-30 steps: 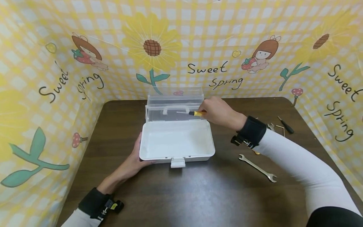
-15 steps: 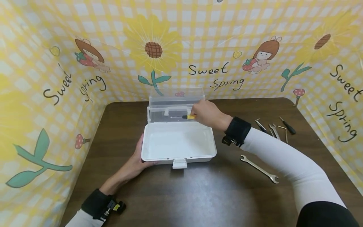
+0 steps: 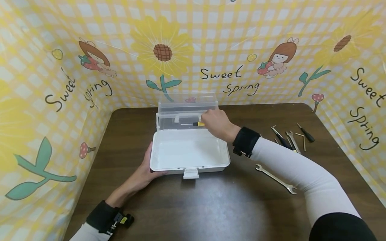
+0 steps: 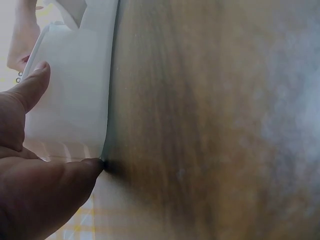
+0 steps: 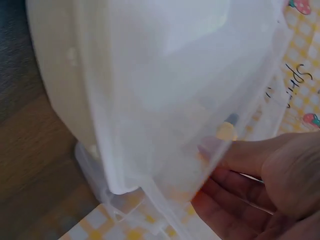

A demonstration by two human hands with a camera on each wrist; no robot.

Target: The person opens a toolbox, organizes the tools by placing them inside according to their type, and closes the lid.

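An open white plastic box (image 3: 189,152) with a clear upright lid (image 3: 187,111) sits on the dark wooden table (image 3: 211,207). My left hand (image 3: 146,166) holds the box's front left corner, thumb on its rim (image 4: 30,90). My right hand (image 3: 217,123) hovers over the box's back edge and pinches a small screwdriver (image 3: 197,124) with a yellow handle, its shaft pointing left in front of the lid. In the right wrist view the box (image 5: 125,100) fills the frame and the fingers (image 5: 240,185) curl beside the yellow handle (image 5: 223,131).
On the table to the right lie a double-ended spanner (image 3: 275,179), a smaller spanner (image 3: 292,139), a black-handled screwdriver (image 3: 305,133) and other small tools (image 3: 278,134). A yellow patterned cloth wall (image 3: 223,50) surrounds the table on three sides.
My right hand has carried the screwdriver leftward along the back of the box. The left hand and box have stayed put.
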